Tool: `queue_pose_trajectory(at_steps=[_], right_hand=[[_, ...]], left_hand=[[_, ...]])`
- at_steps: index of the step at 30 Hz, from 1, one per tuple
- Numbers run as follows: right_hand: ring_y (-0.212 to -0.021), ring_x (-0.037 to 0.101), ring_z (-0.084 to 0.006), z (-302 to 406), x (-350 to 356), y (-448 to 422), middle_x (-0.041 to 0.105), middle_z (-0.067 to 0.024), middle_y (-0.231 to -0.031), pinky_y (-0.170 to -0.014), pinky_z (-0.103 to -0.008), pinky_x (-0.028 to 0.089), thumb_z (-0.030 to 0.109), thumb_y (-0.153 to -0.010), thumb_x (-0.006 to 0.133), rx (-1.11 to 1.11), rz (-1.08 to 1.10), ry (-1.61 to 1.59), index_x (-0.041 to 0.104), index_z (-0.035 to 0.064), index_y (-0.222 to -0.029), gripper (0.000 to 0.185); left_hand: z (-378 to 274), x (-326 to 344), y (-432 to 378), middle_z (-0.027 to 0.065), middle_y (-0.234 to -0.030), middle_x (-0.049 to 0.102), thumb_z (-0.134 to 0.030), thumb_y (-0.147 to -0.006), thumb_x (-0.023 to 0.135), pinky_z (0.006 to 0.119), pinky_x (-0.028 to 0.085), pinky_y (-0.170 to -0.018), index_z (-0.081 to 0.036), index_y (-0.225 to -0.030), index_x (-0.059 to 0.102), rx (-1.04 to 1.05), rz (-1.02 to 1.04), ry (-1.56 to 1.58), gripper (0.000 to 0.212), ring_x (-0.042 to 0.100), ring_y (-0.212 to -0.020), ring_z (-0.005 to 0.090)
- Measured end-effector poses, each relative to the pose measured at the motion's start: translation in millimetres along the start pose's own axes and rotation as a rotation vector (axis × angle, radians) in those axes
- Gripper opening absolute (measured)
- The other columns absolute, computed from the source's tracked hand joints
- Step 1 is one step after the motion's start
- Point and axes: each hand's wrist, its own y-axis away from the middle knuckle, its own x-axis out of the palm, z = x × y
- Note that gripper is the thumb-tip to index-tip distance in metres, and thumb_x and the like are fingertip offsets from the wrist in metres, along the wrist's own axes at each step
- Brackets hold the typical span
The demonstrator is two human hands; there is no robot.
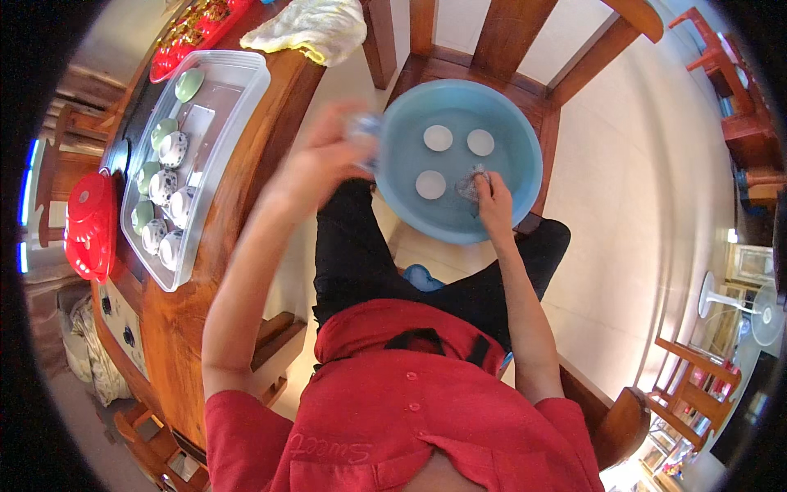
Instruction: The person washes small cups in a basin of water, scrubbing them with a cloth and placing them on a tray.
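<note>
My left hand (326,157), blurred by motion, grips a small blue-and-white cup (365,132) just outside the left rim of a light-blue plastic basin (461,111). A thin checked cloth (468,184) is pinched in the fingers of my right hand (495,200), over the front right part of the basin. Three small white round dishes or cups lie apart from one another in the basin: one back left (438,138), one back right (480,142), one front left (430,184). The basin rests on a wooden chair seat (549,141) before my knees.
On the wooden table (169,344) to my left, a clear plastic tub (237,117) holds several green cups (189,85) and several patterned cups (173,149). A red lidded box (92,224), a red tray (206,31) of wrapped items and a whitish towel (313,27) lie around it.
</note>
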Motion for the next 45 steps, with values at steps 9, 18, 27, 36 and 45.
queue_pose_trajectory(at_steps=[9,18,27,36,45], right_hand=[[-0.081,0.058,-0.0301,-2.2,-4.4,-6.2,0.058,-0.0166,-0.084,-0.070,-0.0347,0.045,0.014,-0.079,0.057,-0.103,-0.139,0.079,0.052,0.0018,-0.095,0.021],[-0.099,0.049,-0.0362,11.6,13.7,-22.5,0.044,-0.0152,-0.113,-0.082,-0.0559,0.037,0.015,-0.076,0.057,0.046,0.113,0.885,0.049,0.0046,-0.100,0.027],[-0.100,0.049,-0.0366,-23.4,28.9,-23.3,0.045,-0.0146,-0.114,-0.077,-0.0488,0.044,0.012,-0.075,0.053,-0.008,0.440,0.954,0.053,0.0036,-0.107,0.032],[-0.102,0.049,-0.0358,38.6,-18.0,-13.3,0.045,-0.0195,-0.113,-0.086,-0.0384,0.042,0.005,-0.069,0.055,-0.200,0.201,0.133,0.048,-0.0004,-0.115,0.047],[-0.092,0.052,-0.0335,78.5,-19.8,-23.7,0.051,-0.0152,-0.101,-0.078,-0.0376,0.044,0.006,-0.069,0.057,-0.312,0.296,0.217,0.052,0.0041,-0.109,0.041]], left_hand=[[135.4,79.8,-74.2,0.0111,-0.098,0.053,-0.028,-0.083,0.055,0.036,0.047,-0.066,-0.007,-0.111,0.046,-0.469,0.073,0.376,0.036,0.055,-0.081,0.0275],[205.3,72.0,-94.7,0.0136,-0.100,0.052,-0.036,-0.088,0.047,0.037,0.045,-0.065,-0.009,-0.106,0.047,-0.580,-0.082,0.730,0.032,0.053,-0.084,0.0319],[201.0,62.2,-101.1,0.0119,-0.094,0.052,-0.042,-0.090,0.041,0.032,0.043,-0.058,-0.013,-0.106,0.043,-0.514,-0.075,0.677,0.033,0.054,-0.073,0.0267],[206.0,65.9,-110.0,0.0083,-0.094,0.055,-0.050,-0.089,0.037,0.030,0.043,-0.056,-0.012,-0.102,0.049,-0.498,0.001,0.567,0.041,0.055,-0.075,0.0205],[189.4,76.9,-106.3,0.0014,-0.089,0.056,-0.049,-0.088,0.032,0.028,0.043,-0.054,-0.016,-0.102,0.050,-0.582,0.081,0.315,0.039,0.054,-0.075,0.0124]])
